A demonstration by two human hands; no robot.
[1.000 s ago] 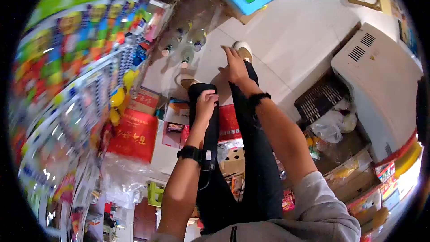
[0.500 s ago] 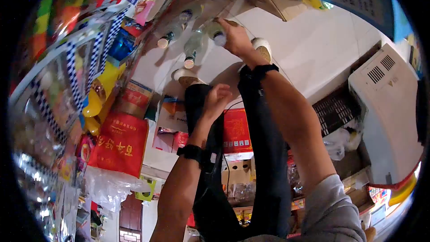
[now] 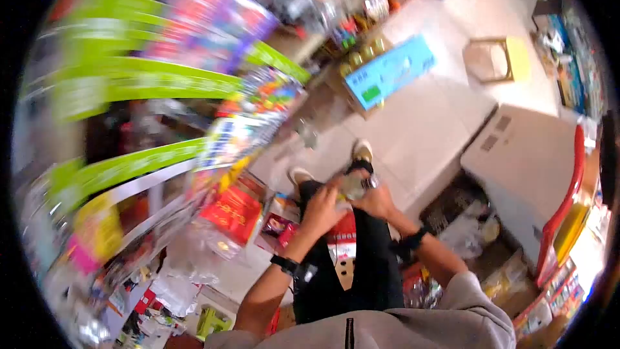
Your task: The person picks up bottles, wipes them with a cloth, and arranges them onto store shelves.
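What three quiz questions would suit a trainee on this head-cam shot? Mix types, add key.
1. What object is between the left hand and the right hand?
2. True or false: there is a dark band on each wrist.
3. Which colour covers most of the large box beyond the shoes? A) black; B) light blue; C) orange.

Key: 1. A bottle. 2. True. 3. B.

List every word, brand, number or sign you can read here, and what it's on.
Nothing reads for certain.
Held bottle: no legible text.
Red bag: gold characters, too blurred.
Blue box: marks, too small.
Green shelf strips: pale marks, blurred.
Purple-edged packet: blurred print.
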